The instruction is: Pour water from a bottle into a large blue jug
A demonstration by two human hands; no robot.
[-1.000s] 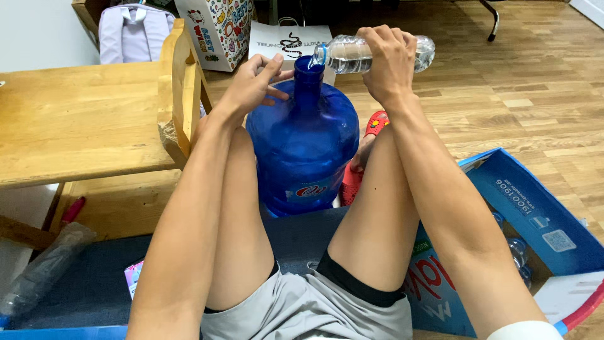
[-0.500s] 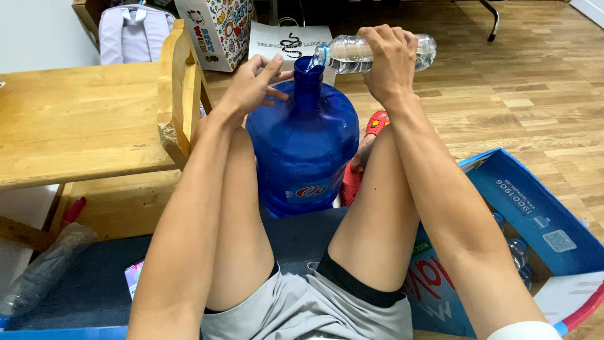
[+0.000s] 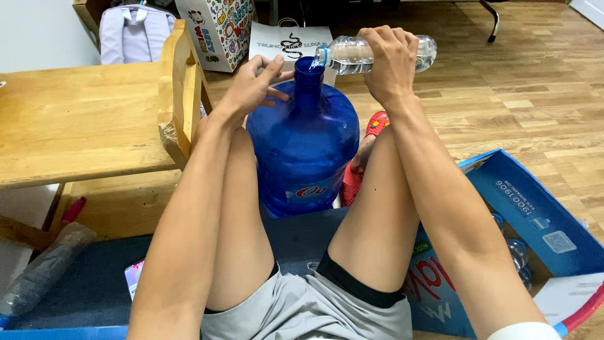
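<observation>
two hands, right hand [image 3: 391, 63] gripping ribbed clear plastic bottle [image 3: 352, 55], left hand [image 3: 251, 88] steadying glossy blue jug [image 3: 302, 145]

Taking the big blue water jug [image 3: 303, 151] as the marker: a small pale label [image 3: 308, 192] with red and blue shapes sits low on its front. Behind it a white paper bag [image 3: 286, 43] stands, and left of that a white box [image 3: 217, 28] covered in bright cartoon stickers. To the jug's right lies an open blue carton [image 3: 535, 214] with white print. A phone screen [image 3: 133, 277] peeks out at lower left.
</observation>
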